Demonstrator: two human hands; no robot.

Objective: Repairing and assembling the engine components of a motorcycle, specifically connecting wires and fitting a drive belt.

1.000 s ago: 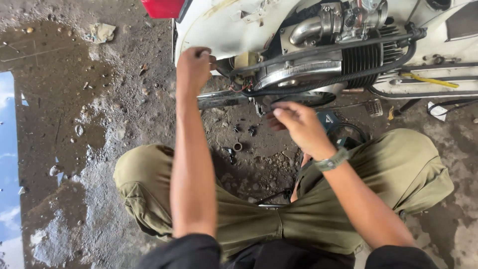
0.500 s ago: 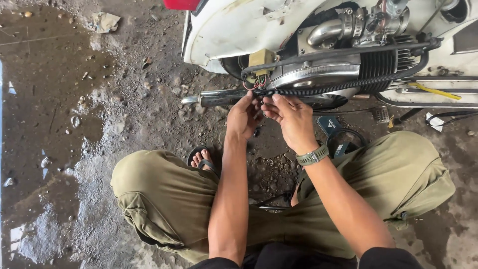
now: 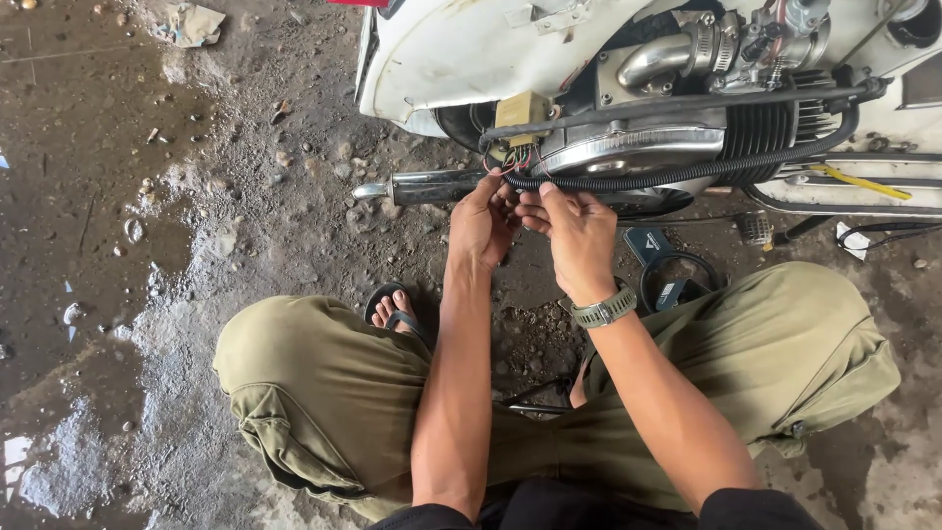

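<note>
Inspecting hands: the left hand (image 3: 483, 221) and right hand (image 3: 574, 234) are being held together at the thin wires (image 3: 510, 165) under the scooter engine (image 3: 648, 147); fingers of both are being closed on the wire ends, though the exact pinch is being partly hidden.
Wires' position: they are being led down from the tan connector block (image 3: 523, 110), just beside the black corrugated hose (image 3: 687, 175).
Risk, wiring: a strand is being judged liable to be pulled out of the block if tugged.
Risk, contact: knuckles are being worked close to the exhaust pipe (image 3: 417, 186) and cooling fins.
Risk, footing: a wet patch (image 3: 59, 196) is being noted on the floor.
Packages: a crumpled pale wrapper (image 3: 191, 22) is being seen far left; a small dark card with a white mark (image 3: 648, 243) is being noted beside the knee.
</note>
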